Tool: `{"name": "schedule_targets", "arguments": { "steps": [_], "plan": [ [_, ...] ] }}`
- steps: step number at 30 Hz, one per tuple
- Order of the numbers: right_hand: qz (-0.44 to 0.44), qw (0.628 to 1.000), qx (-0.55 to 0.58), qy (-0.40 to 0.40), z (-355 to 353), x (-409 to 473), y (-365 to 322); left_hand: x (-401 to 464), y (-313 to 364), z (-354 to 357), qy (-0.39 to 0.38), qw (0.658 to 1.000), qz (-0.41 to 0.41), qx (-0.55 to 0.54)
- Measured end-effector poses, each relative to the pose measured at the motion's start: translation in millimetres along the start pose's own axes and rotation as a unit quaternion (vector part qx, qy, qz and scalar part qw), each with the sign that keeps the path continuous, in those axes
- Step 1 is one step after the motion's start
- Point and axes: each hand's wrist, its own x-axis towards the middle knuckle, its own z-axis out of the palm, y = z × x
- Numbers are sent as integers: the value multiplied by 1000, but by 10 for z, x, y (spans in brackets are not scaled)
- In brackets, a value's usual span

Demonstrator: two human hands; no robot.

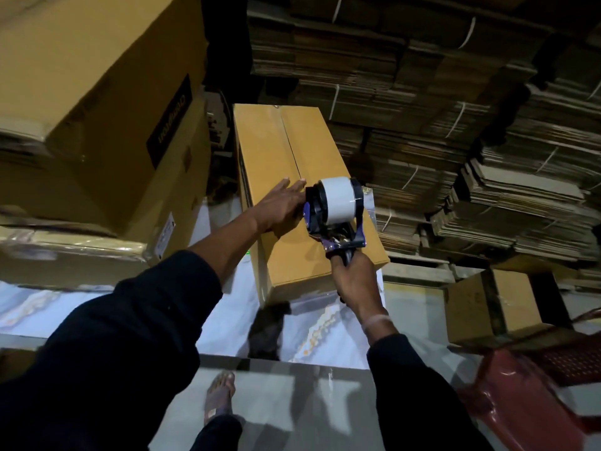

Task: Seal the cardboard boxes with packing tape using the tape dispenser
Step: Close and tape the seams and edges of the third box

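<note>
Box: the box (292, 190) sits on the pale surface dead ahead, flaps closed, no tape visible on the seam yet.
Seam: the seam (289, 148) runs lengthwise, straight away from the person.
Left hand: the left hand (279, 206) lies flat, fingers straight, pressing the left flap, holding nothing.
Right hand: the right hand (353, 275) is wrapped round the handle of the dispenser (335, 209), at the near end, closer to the seam.
Next: likely a pull along the seam.
</note>
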Motion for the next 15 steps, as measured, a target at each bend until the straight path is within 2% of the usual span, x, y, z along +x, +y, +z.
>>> {"name": "schedule_targets", "arguments": {
  "steps": [5,15],
  "plan": [
    [-3,1000,-5,-7,-10,-32,51,-30,-48,98,31,999,27,15],
    [-16,999,-31,22,-234,-737,403,50,-84,107,-13,999,4,36]
  ]
}}
